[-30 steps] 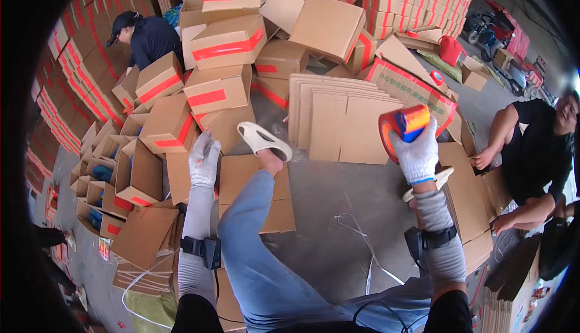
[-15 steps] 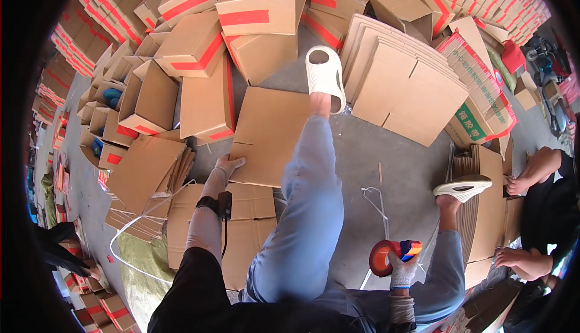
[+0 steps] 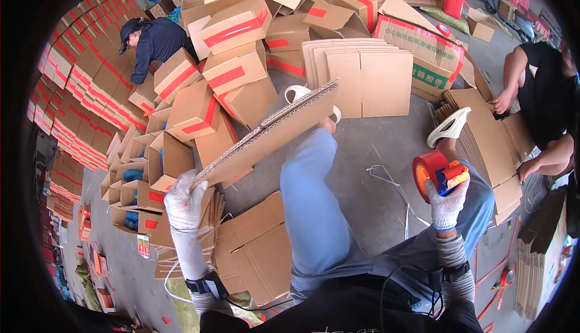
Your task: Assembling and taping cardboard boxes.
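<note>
My gloved left hand (image 3: 185, 203) is closed on the near left end of a flattened cardboard box (image 3: 272, 132). The box is tilted up off the floor, its fluted edge facing me, and its far end hides part of my left slipper. My gloved right hand (image 3: 447, 205) grips a tape dispenser (image 3: 452, 176) with a red tape roll (image 3: 428, 173), held above my right knee. Below the raised box, another flattened box (image 3: 254, 251) lies on the floor beside my left leg.
Taped boxes (image 3: 235, 25) are heaped ahead; open boxes (image 3: 171, 158) with blue things inside stand at the left. Flat cardboard (image 3: 386, 82) leans beyond my feet. A co-worker (image 3: 158, 43) bends at the far left; another person (image 3: 534, 91) sits at the right. White strapping (image 3: 393, 188) lies on the floor.
My left hand has lifted the flattened box off the floor and tipped it on edge. My right hand has risen with the tape dispenser. The view has tilted up, showing the far co-worker.
</note>
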Demonstrator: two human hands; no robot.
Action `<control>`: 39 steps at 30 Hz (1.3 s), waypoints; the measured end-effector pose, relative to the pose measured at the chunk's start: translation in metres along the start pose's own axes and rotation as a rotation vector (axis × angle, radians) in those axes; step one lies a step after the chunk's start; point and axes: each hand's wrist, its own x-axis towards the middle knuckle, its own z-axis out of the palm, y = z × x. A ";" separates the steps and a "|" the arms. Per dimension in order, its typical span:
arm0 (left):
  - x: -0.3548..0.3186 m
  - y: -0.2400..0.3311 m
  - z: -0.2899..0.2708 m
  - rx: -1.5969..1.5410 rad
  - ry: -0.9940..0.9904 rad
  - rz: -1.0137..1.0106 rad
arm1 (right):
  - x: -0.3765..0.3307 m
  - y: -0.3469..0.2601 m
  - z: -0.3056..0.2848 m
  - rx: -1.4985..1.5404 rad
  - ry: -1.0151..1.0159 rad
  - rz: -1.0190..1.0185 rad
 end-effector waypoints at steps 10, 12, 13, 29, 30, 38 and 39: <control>0.115 0.120 0.124 0.009 -0.456 0.835 | 0.107 -0.061 -0.026 -0.048 -0.244 -0.392; 0.110 0.096 0.207 -0.034 -0.597 0.789 | 0.090 -0.008 0.006 -0.081 -0.590 -0.363; 0.106 0.088 0.236 -0.041 -0.670 0.692 | 0.071 0.010 0.016 -0.132 -0.744 -0.312; 0.069 0.126 0.329 -0.037 -0.274 0.477 | 0.014 0.022 0.039 -0.114 -0.657 -0.014; 0.073 0.129 0.336 -0.045 -0.272 0.449 | 0.015 0.024 0.037 -0.081 -0.646 0.040; 0.040 0.175 0.368 -1.199 -0.034 -0.590 | 0.025 0.019 0.043 -0.129 -0.681 0.095; 0.038 0.178 0.371 -1.339 -0.033 -0.809 | 0.030 0.012 0.041 -0.165 -0.668 0.062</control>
